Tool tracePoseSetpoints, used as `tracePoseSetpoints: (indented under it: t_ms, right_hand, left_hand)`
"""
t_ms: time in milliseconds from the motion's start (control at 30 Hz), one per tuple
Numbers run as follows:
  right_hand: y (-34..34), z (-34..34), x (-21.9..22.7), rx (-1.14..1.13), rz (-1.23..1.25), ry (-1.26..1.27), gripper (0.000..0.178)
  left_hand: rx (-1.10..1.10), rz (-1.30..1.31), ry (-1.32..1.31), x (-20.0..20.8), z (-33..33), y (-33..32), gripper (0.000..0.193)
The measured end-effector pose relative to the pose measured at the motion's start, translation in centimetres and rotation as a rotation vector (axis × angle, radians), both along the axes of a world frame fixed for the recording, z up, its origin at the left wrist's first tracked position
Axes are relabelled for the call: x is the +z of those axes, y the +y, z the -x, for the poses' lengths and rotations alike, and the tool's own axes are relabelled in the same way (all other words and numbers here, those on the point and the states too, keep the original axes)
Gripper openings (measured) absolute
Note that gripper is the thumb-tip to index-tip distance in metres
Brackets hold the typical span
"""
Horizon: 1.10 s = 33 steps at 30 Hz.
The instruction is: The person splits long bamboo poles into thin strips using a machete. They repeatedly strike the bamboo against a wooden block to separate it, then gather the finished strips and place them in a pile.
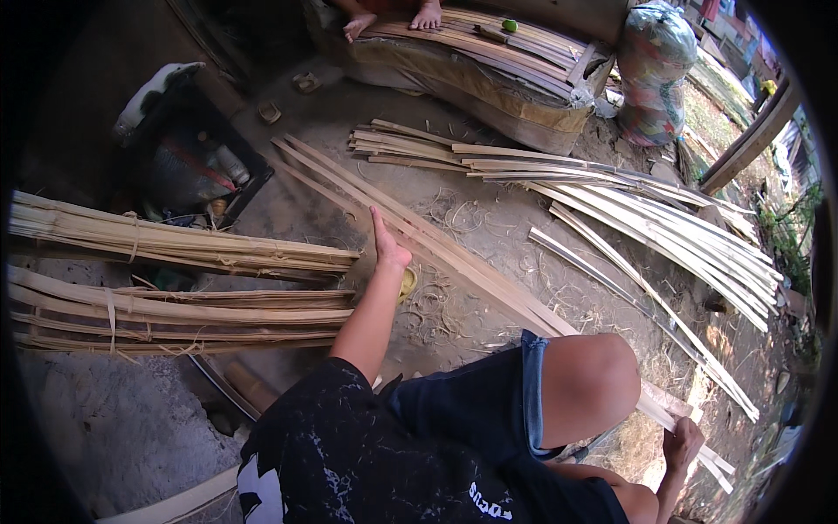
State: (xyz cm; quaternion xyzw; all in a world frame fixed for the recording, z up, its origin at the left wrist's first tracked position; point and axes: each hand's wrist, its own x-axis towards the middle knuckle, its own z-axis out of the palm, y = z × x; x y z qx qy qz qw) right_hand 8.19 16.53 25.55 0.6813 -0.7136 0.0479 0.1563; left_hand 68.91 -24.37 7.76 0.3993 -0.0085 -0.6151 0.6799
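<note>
Several long, pale bamboo strips point(489, 284) slant from the upper left, pass by my bare knee point(591, 393) and come out beyond it at lower right. My left hand point(389, 243) is at their left edge, one digit stretched along them; its other fingers are partly hidden and appear to hold the strips. Beyond the knee, my right hand point(683, 443) is closed round the strips near their lower ends. Below my left wrist, a small yellow-green round object point(408, 284) shows beside the forearm.
Tied bamboo bundles point(201, 240) extend in from the left. More loose strips point(646, 210) fan over the ground at right, with curled shavings point(454, 306) underneath. A dark crate point(209, 166), a slatted bench point(471, 83) with someone's bare feet point(426, 16), and a stuffed plastic sack point(655, 74) stand behind.
</note>
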Motion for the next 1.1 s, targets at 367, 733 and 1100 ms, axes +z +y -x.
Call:
tracePoseSetpoints:
  t_ms: [367,733,1100]
  right_hand:
    - [9.1,5.4,1.4,-0.185,0.0,0.094,0.023]
    - [13.8,4.8,2.9,-0.261,-0.138,0.099,0.023]
    - [-0.5,-3.9,8.4,-0.35,-0.294,-0.288,0.089]
  left_hand:
    - [-0.051,0.025,0.188,-3.2,11.1,-1.5,0.042]
    - [-0.319,0.095,0.53,2.8,15.6,2.7,0.074]
    - [-0.183,-0.31,0.235,5.5,25.3,4.5,0.035]
